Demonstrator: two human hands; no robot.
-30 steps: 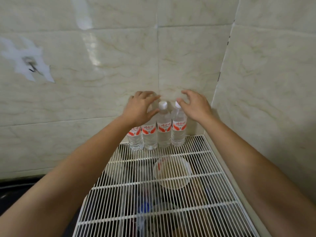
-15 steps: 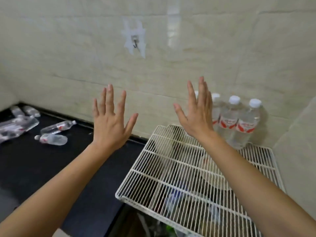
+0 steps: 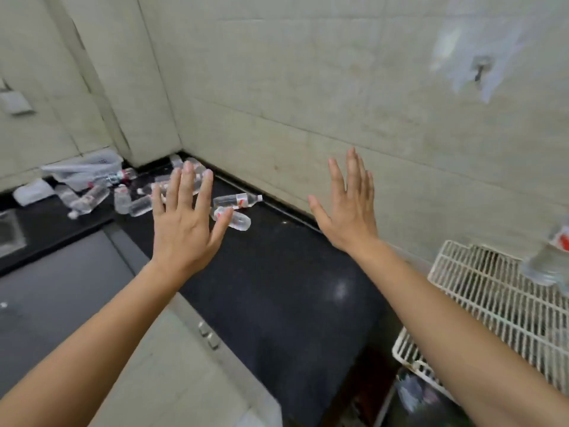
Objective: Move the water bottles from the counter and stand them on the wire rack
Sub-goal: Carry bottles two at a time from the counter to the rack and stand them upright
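Clear red-labelled water bottles (image 3: 237, 201), caps (image 3: 260, 197) maybe white; left hand (image 3: 181, 229), right hand (image 3: 351, 220) splayed, empty

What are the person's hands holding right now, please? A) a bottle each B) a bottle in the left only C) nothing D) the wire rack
C: the left hand and the right hand are both spread open in the air, fingers straight, gripping nothing.
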